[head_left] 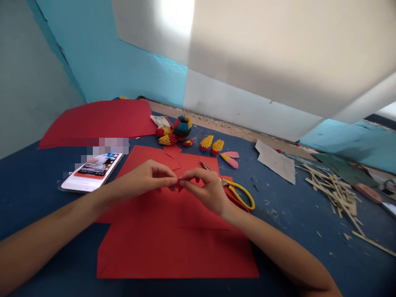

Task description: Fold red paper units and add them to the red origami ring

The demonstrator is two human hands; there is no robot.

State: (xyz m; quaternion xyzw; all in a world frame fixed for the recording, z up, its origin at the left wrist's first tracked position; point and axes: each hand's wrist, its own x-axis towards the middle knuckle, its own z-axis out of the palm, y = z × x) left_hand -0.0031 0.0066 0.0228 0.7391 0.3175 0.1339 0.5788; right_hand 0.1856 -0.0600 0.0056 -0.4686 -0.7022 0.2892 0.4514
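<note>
Both hands meet over sheets of red paper [176,255] on the blue table. Between their fingertips is a small piece of red paper [180,187], mostly hidden by the fingers. My left hand [151,175] pinches it from the left with thumb and forefinger. From the other side my right hand [206,187] pinches the same piece. Scissors with yellow handles [244,194] lie just beyond my right wrist, partly covered by the hand. Small cut red paper pieces [171,152] rest on the sheets behind my hands.
A lit phone [89,173] lies left. Behind it is a large red sheet [102,119]. Folded-paper pieces [212,144] and a multicoloured ring-shaped piece [183,127] stand at the back. Thin wooden sticks [337,192], grey card [275,161] and a pinkish block [368,193] lie right.
</note>
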